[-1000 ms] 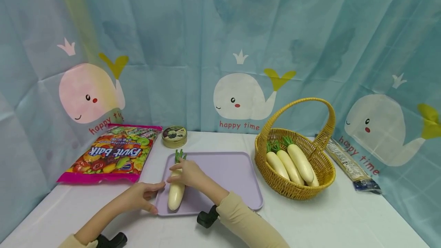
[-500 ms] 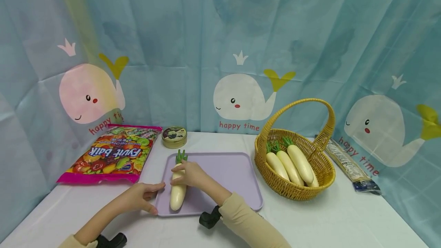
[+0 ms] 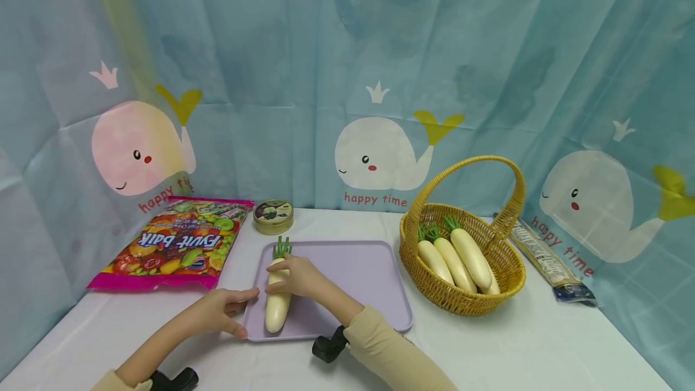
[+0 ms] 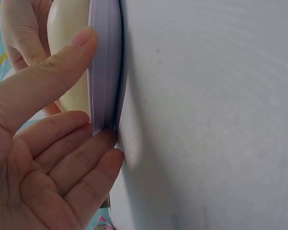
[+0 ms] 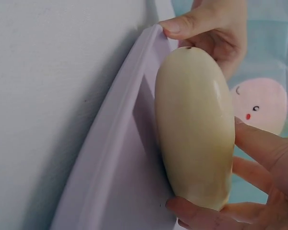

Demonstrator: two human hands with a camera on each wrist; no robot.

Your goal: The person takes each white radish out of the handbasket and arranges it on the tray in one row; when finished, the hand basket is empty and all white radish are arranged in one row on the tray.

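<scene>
A white radish [image 3: 278,303] with green leaf stubs lies lengthwise at the left side of a lilac tray [image 3: 353,276]. My right hand [image 3: 297,276] grips its upper part from above; in the right wrist view, thumb and fingers are on opposite sides of the radish [image 5: 197,124]. At the tray's left edge, my left hand [image 3: 214,311] touches the rim with thumb and fingertips. The left wrist view shows the left hand [image 4: 48,148] with its thumb tip and fairly straight fingers against the rim [image 4: 103,72], the thumb apart from the fingers.
Right of the tray stands a wicker basket [image 3: 461,303] holding several white radishes [image 3: 456,261]. A candy bag [image 3: 174,243] lies at the left, with a round tin [image 3: 273,217] beside it. A long packet [image 3: 551,261] lies behind the basket's right side, before a curtain [image 3: 271,77].
My right hand and the radish have shifted slightly right, then slightly back left. My left hand stays at the tray's edge.
</scene>
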